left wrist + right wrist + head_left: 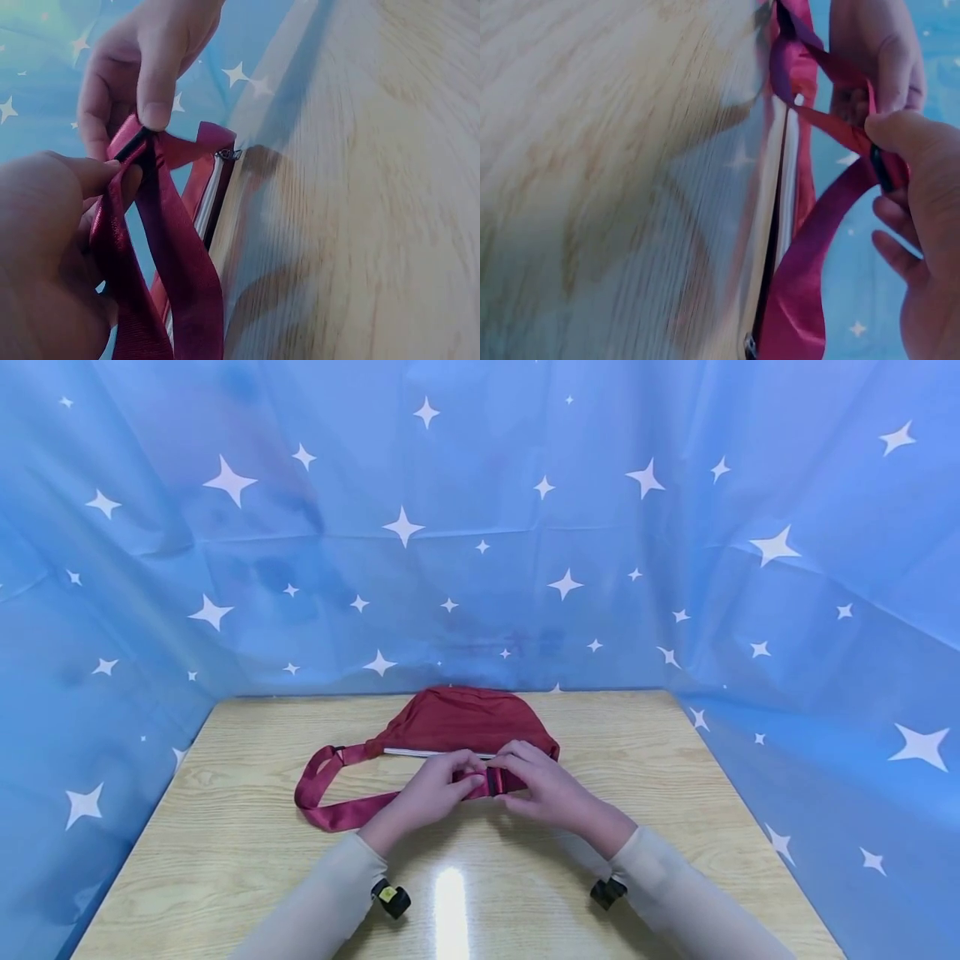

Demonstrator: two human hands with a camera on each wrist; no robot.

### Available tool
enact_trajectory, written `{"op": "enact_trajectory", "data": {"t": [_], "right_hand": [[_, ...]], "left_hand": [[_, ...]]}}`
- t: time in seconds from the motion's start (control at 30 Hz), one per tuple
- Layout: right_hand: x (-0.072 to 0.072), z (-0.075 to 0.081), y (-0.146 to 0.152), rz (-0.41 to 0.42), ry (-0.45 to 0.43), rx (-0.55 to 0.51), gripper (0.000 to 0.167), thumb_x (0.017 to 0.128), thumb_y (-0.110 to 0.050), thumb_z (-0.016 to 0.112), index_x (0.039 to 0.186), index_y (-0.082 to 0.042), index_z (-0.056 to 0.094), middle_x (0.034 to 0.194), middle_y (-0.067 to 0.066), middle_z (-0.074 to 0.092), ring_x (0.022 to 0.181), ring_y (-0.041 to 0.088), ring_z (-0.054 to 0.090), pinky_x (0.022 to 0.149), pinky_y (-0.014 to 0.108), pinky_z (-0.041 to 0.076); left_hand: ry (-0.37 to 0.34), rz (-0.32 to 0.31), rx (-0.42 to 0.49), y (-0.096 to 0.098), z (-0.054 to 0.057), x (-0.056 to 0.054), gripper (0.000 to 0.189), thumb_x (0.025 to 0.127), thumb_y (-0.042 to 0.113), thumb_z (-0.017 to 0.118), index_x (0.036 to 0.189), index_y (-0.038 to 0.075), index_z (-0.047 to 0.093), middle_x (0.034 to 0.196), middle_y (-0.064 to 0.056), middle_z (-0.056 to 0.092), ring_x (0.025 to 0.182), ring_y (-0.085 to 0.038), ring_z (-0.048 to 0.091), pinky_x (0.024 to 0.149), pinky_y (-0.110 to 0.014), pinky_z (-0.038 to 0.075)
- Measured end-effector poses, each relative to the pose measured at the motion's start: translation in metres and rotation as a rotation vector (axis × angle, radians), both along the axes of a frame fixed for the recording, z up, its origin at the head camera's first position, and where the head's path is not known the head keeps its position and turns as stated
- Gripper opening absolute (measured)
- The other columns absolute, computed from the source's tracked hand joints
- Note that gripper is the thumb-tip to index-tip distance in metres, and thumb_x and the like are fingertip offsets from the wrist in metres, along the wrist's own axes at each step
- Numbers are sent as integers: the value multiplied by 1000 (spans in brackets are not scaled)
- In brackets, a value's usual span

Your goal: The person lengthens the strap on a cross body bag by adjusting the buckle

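Observation:
A dark red waist bag [472,718] lies toward the back of the table, its pale zip facing the person. Its red webbing strap [348,812] loops out to the left and comes back to the hands in front of the bag. At a black buckle piece [135,142] on this strap, the left hand [435,789] pinches the webbing between thumb and fingers. From the other side, the right hand [547,793] pinches the strap right at the black piece [880,166], thumb on top. Both hands hold this part raised off the table, with the fingertips close together.
The wood-grain table [225,860] reaches back to a blue curtain [480,527] with white stars, which also hangs along both sides. Small black wrist devices [392,897] sit at both cuffs. A bright light reflection [451,914] shows on the tabletop between the forearms.

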State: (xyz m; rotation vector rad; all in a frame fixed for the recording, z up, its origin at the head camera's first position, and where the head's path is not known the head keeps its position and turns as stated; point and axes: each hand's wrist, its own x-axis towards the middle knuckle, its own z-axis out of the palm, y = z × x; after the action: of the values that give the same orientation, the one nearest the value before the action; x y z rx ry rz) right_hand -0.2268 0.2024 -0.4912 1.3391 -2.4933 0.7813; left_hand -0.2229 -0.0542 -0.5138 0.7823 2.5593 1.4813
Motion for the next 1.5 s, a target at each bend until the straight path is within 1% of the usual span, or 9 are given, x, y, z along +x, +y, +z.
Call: {"op": "enact_trajectory", "data": {"t": [0.23, 0.4, 0.53, 0.73, 1.0, 1.13, 1.27, 1.4, 1.5], "right_hand": [[2, 1, 0, -29, 12, -17, 52, 89, -13, 96, 137, -6, 74, 126, 1, 66, 119, 20, 62, 99, 40, 57], [4, 5, 2, -58, -32, -30, 52, 89, -12, 96, 136, -5, 74, 127, 0, 66, 119, 18, 61, 97, 40, 58], [4, 6, 3, -57, -54, -34, 52, 90, -10, 95, 137, -5, 74, 128, 0, 66, 121, 18, 61, 98, 40, 59], [3, 4, 2, -46, -70, -29, 52, 89, -8, 94, 136, -4, 73, 129, 0, 65, 122, 18, 60, 99, 40, 58], [2, 3, -2, -35, -104, -18, 50, 90, -8, 94, 134, -5, 71, 129, 1, 66, 123, 19, 61, 99, 39, 59], [0, 0, -5, -2, -86, -38, 48, 89, -10, 95, 132, -8, 72, 127, 1, 68, 120, 19, 63, 97, 35, 60], [1, 1, -8, 10, -43, -70, 50, 85, -10, 98, 129, -7, 75, 124, 3, 71, 117, 21, 65, 95, 38, 60], [3, 3, -8, -19, -26, -69, 53, 84, -11, 99, 130, -6, 75, 124, 3, 71, 117, 21, 66, 95, 40, 60], [4, 4, -6, -36, -34, -58, 54, 84, -12, 99, 132, -6, 75, 125, 3, 71, 118, 21, 65, 98, 41, 59]], "left_hand": [[-67, 6, -10, -7, 3, 1, 18, 111, 25, 72, 125, 21, 64, 101, 8, 70, 91, -13, 66, 88, -38, 54], [-9, -17, -119, -24, 1, 1, 5, 111, 27, 71, 115, 24, 70, 100, 12, 68, 95, -11, 63, 91, -39, 54], [2, -39, -107, -30, -3, 0, 7, 111, 22, 70, 106, 25, 71, 94, 12, 67, 89, -11, 61, 86, -37, 54], [-14, -59, -71, -24, 1, 1, 10, 111, 21, 70, 103, 25, 72, 87, 11, 67, 79, -10, 59, 77, -34, 53], [-18, -60, -63, -12, 4, 0, 12, 112, 19, 69, 102, 25, 73, 83, 9, 61, 77, -8, 55, 73, -31, 49], [-3, -75, -66, -7, 4, -1, 13, 112, 19, 68, 100, 23, 71, 83, 9, 61, 77, -8, 55, 73, -30, 49], [10, -73, -93, -8, 5, -1, 10, 113, 23, 67, 105, 23, 73, 88, 9, 63, 81, -10, 58, 76, -33, 51], [22, -25, -156, -19, 6, 0, 7, 112, 28, 69, 113, 26, 76, 99, 13, 69, 92, -10, 63, 88, -37, 54], [38, -1, -191, -28, 3, -1, 5, 111, 29, 70, 111, 27, 75, 99, 15, 70, 93, -9, 64, 90, -39, 54]]}}
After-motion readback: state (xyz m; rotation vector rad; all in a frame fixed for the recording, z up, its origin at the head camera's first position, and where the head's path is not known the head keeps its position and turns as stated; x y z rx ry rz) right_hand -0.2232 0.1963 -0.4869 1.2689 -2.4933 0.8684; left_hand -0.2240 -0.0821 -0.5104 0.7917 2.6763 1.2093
